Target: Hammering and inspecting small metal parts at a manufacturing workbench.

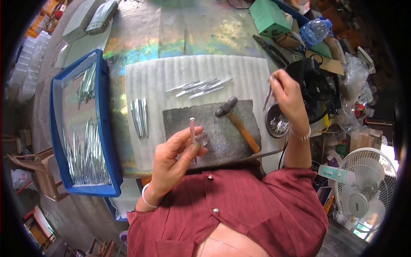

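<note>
We had our left hand (175, 156) raised just over the near edge of the dark stone slab (214, 128), its grip closed on a slim metal strip (192, 129) held upright between thumb and fingers, with what looked like a small round metal piece (202, 139) beside it. Our right hand (287, 92) hovered above the small round dish (277, 122) of tiny metal bits at the slab's right, its grip pinched on a thin tweezer-like tool (267, 100); what the tip carried we could not tell. The hammer (236, 120) lay idle on the slab, untouched. As for progress, we judged it partway: a few strips (199, 87) lay on the white foam sheet (192, 68) beyond the slab, another small bunch (139, 116) to its left, while the blue tray (102, 128) at the table's left end held a great many more. Which piles were finished we could not say.
</note>
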Available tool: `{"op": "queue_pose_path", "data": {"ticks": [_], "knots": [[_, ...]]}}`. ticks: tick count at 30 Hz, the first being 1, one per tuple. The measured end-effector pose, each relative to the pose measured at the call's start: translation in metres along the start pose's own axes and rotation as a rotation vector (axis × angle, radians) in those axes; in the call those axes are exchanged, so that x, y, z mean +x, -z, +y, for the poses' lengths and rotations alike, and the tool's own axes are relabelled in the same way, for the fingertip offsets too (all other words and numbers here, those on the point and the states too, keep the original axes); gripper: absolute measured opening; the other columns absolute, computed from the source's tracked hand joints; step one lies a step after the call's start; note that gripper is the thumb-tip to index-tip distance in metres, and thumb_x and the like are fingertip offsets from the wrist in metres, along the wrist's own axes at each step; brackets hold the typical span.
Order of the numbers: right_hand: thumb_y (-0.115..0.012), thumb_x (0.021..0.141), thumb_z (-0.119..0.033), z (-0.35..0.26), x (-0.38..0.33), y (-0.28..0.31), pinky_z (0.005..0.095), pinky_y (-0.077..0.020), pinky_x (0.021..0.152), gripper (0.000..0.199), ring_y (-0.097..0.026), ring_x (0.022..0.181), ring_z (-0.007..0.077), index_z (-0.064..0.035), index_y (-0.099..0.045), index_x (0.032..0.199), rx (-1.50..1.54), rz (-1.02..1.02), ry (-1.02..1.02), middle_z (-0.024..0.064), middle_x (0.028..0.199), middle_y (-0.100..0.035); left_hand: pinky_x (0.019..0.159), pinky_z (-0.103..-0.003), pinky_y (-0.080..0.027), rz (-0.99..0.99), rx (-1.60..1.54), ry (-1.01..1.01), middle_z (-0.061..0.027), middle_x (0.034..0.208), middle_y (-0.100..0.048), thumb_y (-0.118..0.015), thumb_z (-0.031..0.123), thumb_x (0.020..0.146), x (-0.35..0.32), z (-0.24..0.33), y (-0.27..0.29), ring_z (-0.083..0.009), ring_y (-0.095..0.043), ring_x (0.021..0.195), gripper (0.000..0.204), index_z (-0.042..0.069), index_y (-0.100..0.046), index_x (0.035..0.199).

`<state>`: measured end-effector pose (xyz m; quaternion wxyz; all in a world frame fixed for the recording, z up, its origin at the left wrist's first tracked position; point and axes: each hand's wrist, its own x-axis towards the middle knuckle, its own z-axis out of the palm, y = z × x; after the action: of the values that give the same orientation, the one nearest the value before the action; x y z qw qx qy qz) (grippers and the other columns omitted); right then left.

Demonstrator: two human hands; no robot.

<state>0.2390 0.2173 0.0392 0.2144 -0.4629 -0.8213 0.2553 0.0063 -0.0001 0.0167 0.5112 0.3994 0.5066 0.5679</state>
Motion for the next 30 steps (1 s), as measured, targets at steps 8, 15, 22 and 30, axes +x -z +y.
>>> {"op": "queue_pose_path", "data": {"ticks": [8,15,22,30], "knots": [[-0.055,0.085,0.002,-0.085,-0.062,-0.012,0.0173,-0.0429,0.052,0.009,-0.054,0.059,0.0046,0.0029,-0.055,0.094,0.564,-0.399,0.142,0.0037,0.076,-0.058,0.073,-0.024,-0.051,-0.049,-0.171,-0.007,-0.0080,0.089,-0.065,-0.056,-0.002,0.088,0.007,-0.004,-0.012,-0.0118,-0.063,0.081,0.018,-0.004,-0.060,0.106],[-0.057,0.088,0.000,-0.104,-0.063,-0.050,0.0168,-0.0436,0.054,0.008,-0.055,0.063,0.0054,0.0039,-0.054,0.094,0.696,-0.285,0.242,0.0035,0.076,-0.054,0.069,-0.020,-0.050,0.027,-0.093,-0.082,-0.0063,0.084,-0.068,-0.060,-0.002,0.086,0.006,-0.005,-0.017,-0.0076,-0.063,0.079,0.014,-0.002,-0.060,0.100],[-0.067,0.080,-0.002,-0.111,-0.070,-0.058,0.0215,-0.0441,0.052,0.013,-0.055,0.059,0.0089,0.0026,-0.060,0.090,0.607,-0.222,0.150,0.0064,0.076,-0.060,0.066,-0.021,-0.051,0.021,-0.052,-0.132,-0.0059,0.083,-0.067,-0.062,0.000,0.084,-0.001,-0.010,-0.014,-0.0071,-0.063,0.077,0.012,-0.001,-0.058,0.096],[-0.068,0.079,-0.001,-0.112,-0.076,-0.064,0.0222,-0.0453,0.051,0.014,-0.058,0.059,0.0110,0.0027,-0.060,0.088,0.649,-0.132,0.257,0.0081,0.074,-0.061,0.064,-0.021,-0.050,-0.030,-0.042,-0.155,-0.0062,0.081,-0.066,-0.065,0.000,0.083,-0.004,-0.008,-0.011,-0.0076,-0.063,0.075,0.014,0.000,-0.059,0.095]]}}
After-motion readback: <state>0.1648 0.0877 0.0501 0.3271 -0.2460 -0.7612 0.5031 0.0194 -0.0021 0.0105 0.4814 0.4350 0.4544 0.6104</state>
